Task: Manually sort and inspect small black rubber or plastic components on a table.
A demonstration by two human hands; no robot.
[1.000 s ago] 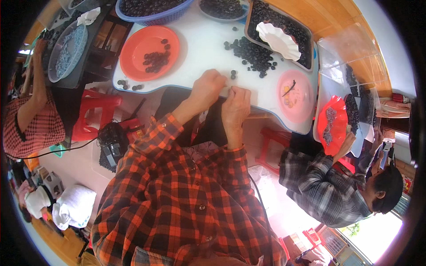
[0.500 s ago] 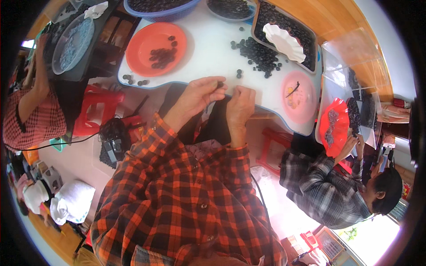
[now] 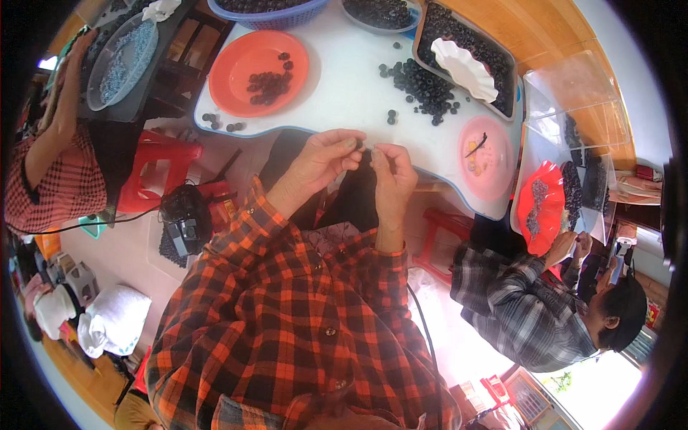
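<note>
My left hand (image 3: 319, 162) pinches a small round black piece (image 3: 359, 144) between thumb and fingers, just off the table's near edge. Close beside it is my right hand (image 3: 393, 174), its thumb and forefinger pressed together; anything between them is too small to make out. On the white table (image 3: 337, 79), an orange bowl (image 3: 223, 80) beyond my left hand holds several dark round pieces. Farther off to the right lies a loose pile of black round pieces (image 3: 424, 87), with a pair of pieces (image 3: 391, 117) nearer my right hand.
A pink plate (image 3: 494, 170) with a thin dark tool stands right. At the back are a blue basket (image 3: 287, 19), a clear bowl and a metal tray (image 3: 510, 93) bearing a white fluted dish (image 3: 466, 70). Co-workers sit left and right; red stools (image 3: 154, 175) stand below.
My right hand has turned, bringing its thumb and forefinger up toward the black piece. My left hand stays nearly in place, still holding it. The view has shifted slightly.
</note>
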